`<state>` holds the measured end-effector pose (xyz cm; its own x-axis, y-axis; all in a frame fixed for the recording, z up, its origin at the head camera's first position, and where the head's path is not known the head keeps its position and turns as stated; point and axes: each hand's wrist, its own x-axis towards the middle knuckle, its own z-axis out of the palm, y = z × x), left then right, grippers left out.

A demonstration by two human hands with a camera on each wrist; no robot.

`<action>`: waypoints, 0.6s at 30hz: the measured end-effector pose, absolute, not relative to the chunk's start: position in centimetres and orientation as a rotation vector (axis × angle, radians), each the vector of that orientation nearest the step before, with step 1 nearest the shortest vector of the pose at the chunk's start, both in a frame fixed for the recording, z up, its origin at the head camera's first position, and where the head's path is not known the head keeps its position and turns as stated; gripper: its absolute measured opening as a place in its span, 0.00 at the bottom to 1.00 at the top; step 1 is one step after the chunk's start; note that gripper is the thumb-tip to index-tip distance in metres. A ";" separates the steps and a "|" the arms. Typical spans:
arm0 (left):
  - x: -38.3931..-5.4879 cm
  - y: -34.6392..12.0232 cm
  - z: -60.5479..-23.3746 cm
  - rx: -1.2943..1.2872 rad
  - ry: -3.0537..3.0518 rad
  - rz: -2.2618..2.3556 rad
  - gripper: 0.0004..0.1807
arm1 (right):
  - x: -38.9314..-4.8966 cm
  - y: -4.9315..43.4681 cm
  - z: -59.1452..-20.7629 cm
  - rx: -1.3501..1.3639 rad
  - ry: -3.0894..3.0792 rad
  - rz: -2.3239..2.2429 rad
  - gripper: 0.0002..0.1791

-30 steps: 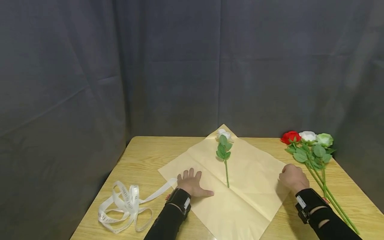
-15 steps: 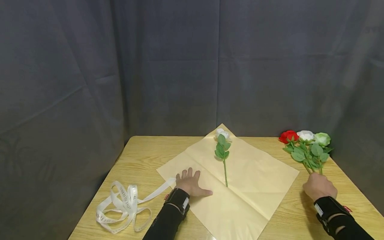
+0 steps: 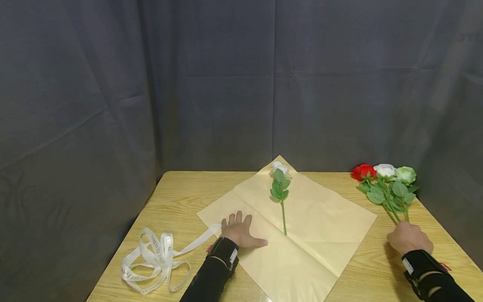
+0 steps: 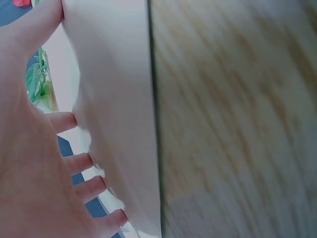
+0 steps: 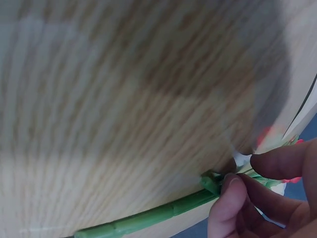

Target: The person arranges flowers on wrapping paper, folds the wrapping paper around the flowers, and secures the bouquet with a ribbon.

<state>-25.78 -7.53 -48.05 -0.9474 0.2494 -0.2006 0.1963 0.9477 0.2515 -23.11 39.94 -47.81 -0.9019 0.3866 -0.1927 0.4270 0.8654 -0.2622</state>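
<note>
My left hand (image 3: 241, 233) lies with fingers spread on the left part of a cream wrapping paper sheet (image 3: 324, 209); the left wrist view shows its fingertips (image 4: 81, 163) on the paper. One white artificial rose (image 3: 283, 209) lies on the sheet, bloom at its far corner. At the right, my right hand (image 3: 410, 238) is at the stems of a red rose (image 3: 363, 172), a white rose (image 3: 385, 170) and a pale green rose (image 3: 406, 175). In the right wrist view, thumb and fingers pinch at a green stem (image 5: 148, 218); which rose it belongs to is unclear.
A loose tangle of white printed ribbon (image 3: 162, 256) lies left of the paper, one end reaching to my left hand. The wooden table (image 3: 196, 188) is bordered by dark grey curtains (image 3: 219, 105) behind and at both sides.
My right hand has left the paper's right edge and moved right onto the rose stems, then slightly further right and nearer me. My left hand has stayed in place.
</note>
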 end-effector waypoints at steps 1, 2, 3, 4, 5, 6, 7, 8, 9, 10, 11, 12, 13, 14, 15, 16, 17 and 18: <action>-25.8 -7.5 -48.1 0.333 2.869 0.335 0.57 | -23.1 40.0 -47.8 0.650 2.907 -0.447 0.15; -25.8 -7.5 -48.1 0.334 2.868 0.341 0.57 | -23.0 40.1 -47.9 0.665 2.910 -0.438 0.17; -25.8 -7.5 -48.1 0.334 2.866 0.345 0.57 | -23.0 40.2 -47.9 0.675 2.916 -0.424 0.18; -25.8 -7.5 -48.1 0.334 2.865 0.344 0.57 | -23.0 40.3 -47.8 0.683 2.920 -0.410 0.20; -25.9 -7.5 -48.0 0.333 2.863 0.340 0.57 | -23.0 40.3 -47.8 0.689 2.920 -0.395 0.21; -25.9 -7.5 -48.0 0.333 2.863 0.338 0.57 | -23.0 40.4 -47.8 0.690 2.922 -0.382 0.22; -25.9 -7.5 -48.0 0.333 2.862 0.336 0.57 | -23.0 40.5 -47.8 0.685 2.922 -0.372 0.22; -25.9 -7.5 -48.0 0.333 2.862 0.338 0.57 | -23.0 40.5 -47.8 0.679 2.918 -0.366 0.21; -25.8 -7.5 -47.9 0.333 2.859 0.334 0.58 | -22.9 40.6 -47.7 0.667 2.914 -0.365 0.20; -25.8 -7.5 -47.9 0.333 2.859 0.330 0.58 | -22.9 40.7 -47.7 0.657 2.909 -0.366 0.18; -25.8 -7.5 -47.9 0.334 2.857 0.330 0.58 | -22.9 40.7 -47.7 0.649 2.903 -0.371 0.17; -25.8 -7.5 -47.9 0.336 2.856 0.332 0.58 | -22.9 40.8 -47.7 0.640 2.899 -0.376 0.16; -25.8 -7.5 -47.9 0.337 2.854 0.335 0.58 | -22.9 40.8 -47.6 0.633 2.891 -0.383 0.15; -25.8 -7.5 -47.9 0.337 2.851 0.338 0.58 | -22.9 40.8 -47.6 0.625 2.882 -0.390 0.15; -25.8 -7.5 -47.9 0.337 2.850 0.336 0.58 | -22.9 40.8 -47.5 0.619 2.875 -0.391 0.15; -25.8 -7.5 -47.9 0.337 2.850 0.341 0.58 | -22.9 40.7 -47.4 0.615 2.869 -0.390 0.15; -25.8 -7.5 -47.9 0.337 2.851 0.344 0.57 | -22.9 40.6 -47.3 0.609 2.865 -0.391 0.15; -25.9 -7.5 -47.9 0.336 2.851 0.342 0.57 | -23.0 40.5 -47.1 0.601 2.862 -0.391 0.16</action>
<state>-25.85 -7.47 -47.88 -0.9423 0.2546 -0.2171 0.1960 0.9459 0.2585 -23.00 40.49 -47.10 -0.8996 0.3664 -0.2376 0.4167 0.8831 -0.2158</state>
